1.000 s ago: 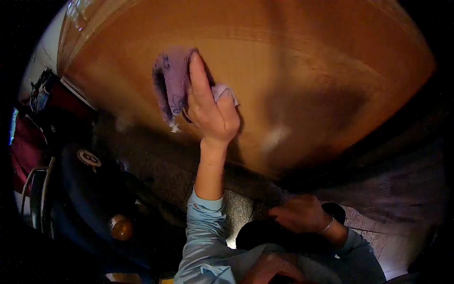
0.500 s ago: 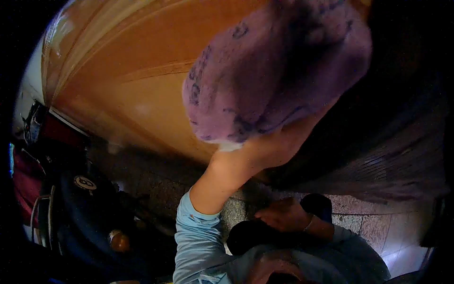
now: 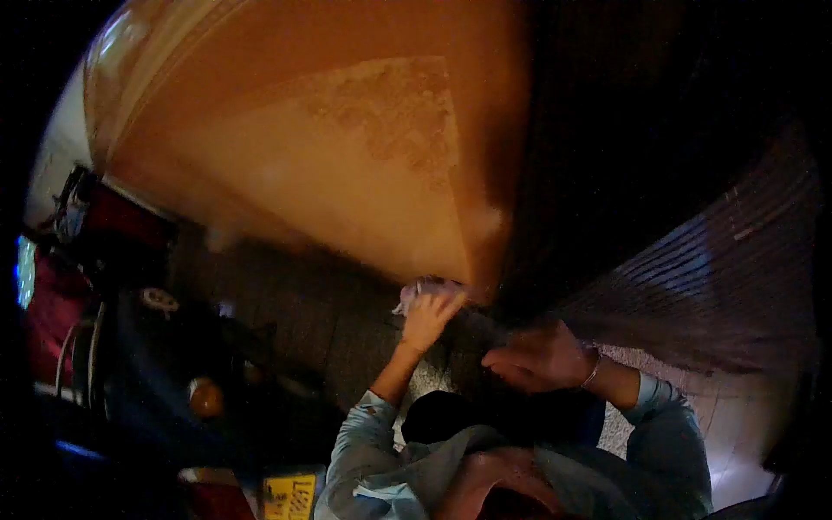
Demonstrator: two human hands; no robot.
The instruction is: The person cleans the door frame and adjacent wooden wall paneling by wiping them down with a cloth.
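My left hand (image 3: 426,319) is closed on a crumpled purple cloth (image 3: 418,291), low down at the bottom edge of a wooden panel (image 3: 286,165). The cloth shows beyond my fingers, and part of it is hidden under them. A rough, patchy area marks the upper middle of the panel. My right hand (image 3: 548,357), with a bracelet at the wrist, is near my knees, to the right of the left hand. Its fingers point left and look blurred and dim; whether they hold anything does not show.
At the left stands a dark vehicle body with a round badge (image 3: 159,300) and an orange lamp (image 3: 206,398). A yellow number plate (image 3: 289,497) is at the bottom. Dark red items lie at the far left. A ribbed dark surface (image 3: 685,260) is at the right.
The left hand and cloth, large and raised toward the camera half a second ago, are now down at the panel's lower edge. The right hand has shifted slightly upward.
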